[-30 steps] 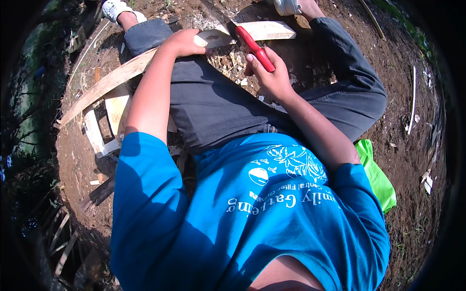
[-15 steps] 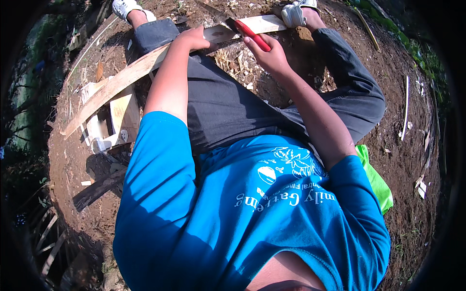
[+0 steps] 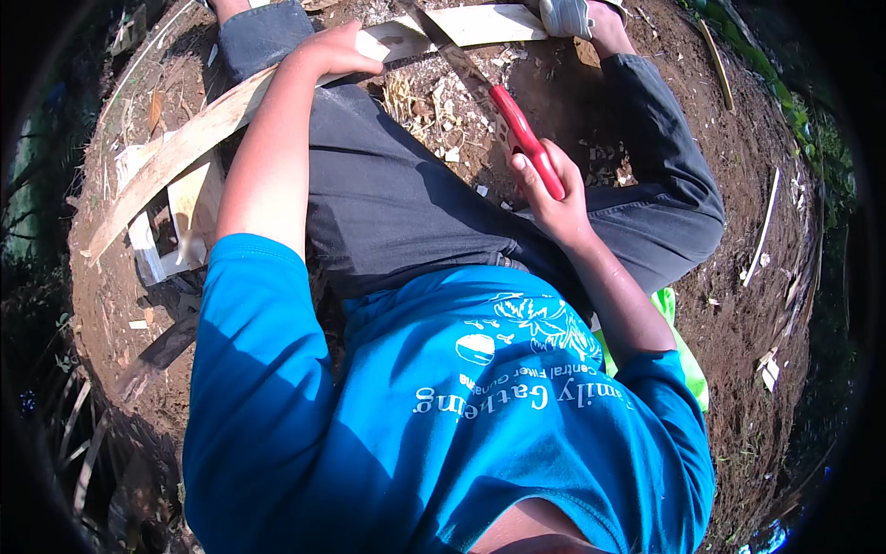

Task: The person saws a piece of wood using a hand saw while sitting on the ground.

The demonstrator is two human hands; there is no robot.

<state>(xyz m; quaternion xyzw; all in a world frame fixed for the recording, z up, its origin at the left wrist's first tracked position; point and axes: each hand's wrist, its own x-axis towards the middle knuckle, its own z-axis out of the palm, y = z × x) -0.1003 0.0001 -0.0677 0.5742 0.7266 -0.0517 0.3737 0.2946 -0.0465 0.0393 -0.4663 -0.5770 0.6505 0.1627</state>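
A long pale wooden plank [image 3: 198,134] slants across from the lower left to near my right foot at the top. My left hand [image 3: 337,48] is closed over the plank near its middle, thumb along the near edge, other fingers mostly hidden. In my right hand [image 3: 558,198] is a hand saw [image 3: 521,129], held by its red handle. Its dark, narrow blade points up and left and lies across the plank, to the right of my left hand. The blade's tip runs to the upper edge of the picture.
Under the plank's left part stands a small wooden frame [image 3: 194,208]. A dark piece of wood [image 3: 166,355] lies below it. Wood chips [image 3: 448,120] and shavings litter the brown soil between my legs. A bright green cloth [image 3: 688,360] is by my right side.
My right hand has drawn the saw back toward my body and to the right, so more blade shows on the near side of the plank. My left hand keeps its hold.
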